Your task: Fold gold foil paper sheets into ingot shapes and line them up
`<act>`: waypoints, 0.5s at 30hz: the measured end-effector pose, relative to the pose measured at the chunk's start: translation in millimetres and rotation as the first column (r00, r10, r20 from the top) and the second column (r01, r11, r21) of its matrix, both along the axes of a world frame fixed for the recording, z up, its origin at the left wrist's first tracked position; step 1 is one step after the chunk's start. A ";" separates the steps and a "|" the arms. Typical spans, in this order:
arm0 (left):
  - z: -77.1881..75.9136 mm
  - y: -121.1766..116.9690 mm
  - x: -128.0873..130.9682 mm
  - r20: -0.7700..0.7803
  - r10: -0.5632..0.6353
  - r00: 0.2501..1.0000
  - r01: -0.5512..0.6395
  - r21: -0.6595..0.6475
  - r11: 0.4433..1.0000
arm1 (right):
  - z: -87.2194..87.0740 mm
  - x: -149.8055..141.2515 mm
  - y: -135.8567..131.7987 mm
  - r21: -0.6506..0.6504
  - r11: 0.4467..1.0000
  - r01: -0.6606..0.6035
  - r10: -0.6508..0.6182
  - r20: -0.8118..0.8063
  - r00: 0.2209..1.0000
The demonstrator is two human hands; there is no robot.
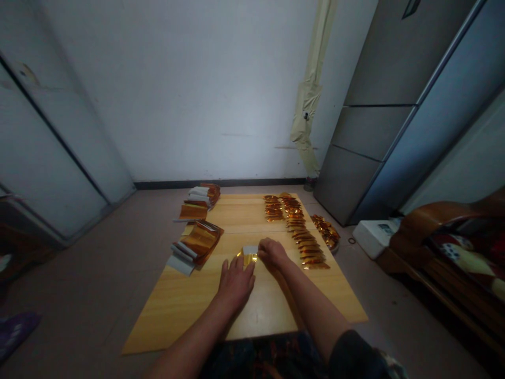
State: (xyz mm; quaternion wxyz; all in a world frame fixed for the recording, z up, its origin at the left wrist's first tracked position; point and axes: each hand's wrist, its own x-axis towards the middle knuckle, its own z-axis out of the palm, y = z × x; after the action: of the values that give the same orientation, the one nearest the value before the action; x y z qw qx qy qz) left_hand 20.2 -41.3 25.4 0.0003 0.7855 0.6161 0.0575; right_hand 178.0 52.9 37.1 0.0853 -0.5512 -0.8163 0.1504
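Note:
A small sheet of gold foil paper (248, 258) with a pale grey flap at its far side lies on the wooden table between my hands. My left hand (236, 281) rests flat, fingers apart, with its tips on the sheet's near left part. At the sheet's right edge my right hand (272, 251) is closed, its curled fingers pinching the paper. To the left lies a fanned stack of gold and grey sheets (201, 239), with another stack (203, 197) beyond it. On the right, folded gold foil pieces (307, 245) overlap in a long row, beside a shorter row (273, 208).
The table (173, 316) is low, with its near edge at my lap. Right of it on the floor a container holds a heap of gold pieces (325, 231). Further right stand a white box (374, 238), a wooden seat (430, 252) and a grey refrigerator (379, 105).

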 end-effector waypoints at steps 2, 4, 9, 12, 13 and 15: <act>0.6 -0.1 0.1 0.006 0.004 1.000 -0.004 -0.008 1.000 | -2.8 1.5 1.7 -0.001 1.000 0.007 -0.007 -0.029 1.000; 1.0 -0.1 0.0 0.011 0.006 1.000 -0.006 -0.002 1.000 | -4.6 2.4 3.1 -0.005 1.000 0.016 -0.016 -0.041 0.999; 1.4 0.4 0.4 0.011 0.007 1.000 -0.007 0.002 1.000 | -5.1 2.7 2.4 -0.020 0.999 0.029 -0.030 -0.070 0.997; 2.3 0.2 1.2 0.008 0.016 1.000 -0.016 -0.008 1.000 | -6.9 2.6 4.0 -0.028 0.999 0.033 -0.035 -0.073 0.997; 2.8 -0.1 1.5 0.008 0.016 1.000 -0.016 -0.007 1.000 | -7.9 2.7 5.4 -0.031 0.999 0.035 -0.038 -0.075 0.996; 4.1 -0.8 1.9 0.009 0.018 1.000 -0.018 -0.008 1.000 | -10.2 3.1 8.6 -0.039 0.998 0.039 -0.042 -0.077 0.996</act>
State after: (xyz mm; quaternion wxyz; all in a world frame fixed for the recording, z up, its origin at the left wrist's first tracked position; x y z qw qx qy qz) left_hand 22.1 -42.2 29.5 0.0057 0.7797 0.6233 0.0587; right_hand 181.1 61.5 26.9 0.1099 -0.5628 -0.7981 0.1851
